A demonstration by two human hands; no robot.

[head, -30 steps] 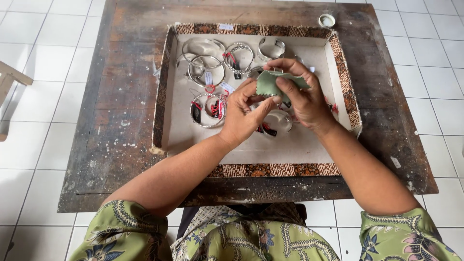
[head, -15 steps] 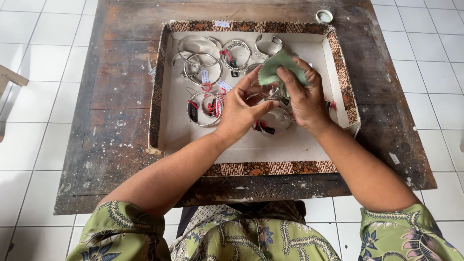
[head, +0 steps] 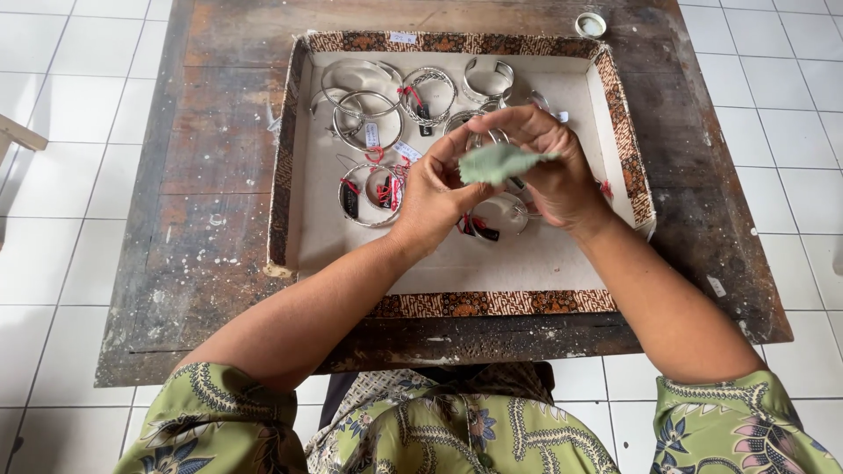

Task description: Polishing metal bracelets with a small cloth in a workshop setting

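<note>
Two sleeves: I am seeing green patterned sleeves at the near edge, below the tray (head: 492, 304), with both forearms reaching up over its near rim.
Table: a dark, worn wooden table (head: 219, 175) is carrying the tray, with white floor tiles lying around it.
Tray: it is sitting shallow and rectangular, pale inside, with a brown patterned border running round it.
Left hand: my left hand (head: 432, 195) is hovering over the middle of the tray, fingers curling round a silver bangle (head: 481, 139) that I can only partly make out behind the cloth.
Right hand: my right hand (head: 555, 171) is working close against the left one, over the tray's middle right, pinching a green cloth (head: 500, 162) between thumb and fingers.
Cloth: it is lying pale green and crumpled between the two hands, pressing on the bangle above the tray's centre.
Under the hands: another silver bangle with a red string and dark tag (head: 496, 218) is resting on the tray floor just below the hands.
Left of hands: a silver bangle with red strings and tags (head: 371, 193) is lying in the tray's middle left.
Far part: several more silver bangles (head: 391, 96) are sitting along the tray's far side.
Beyond tray: a small round tin (head: 591, 24) is standing on the table past the tray's far right corner.
</note>
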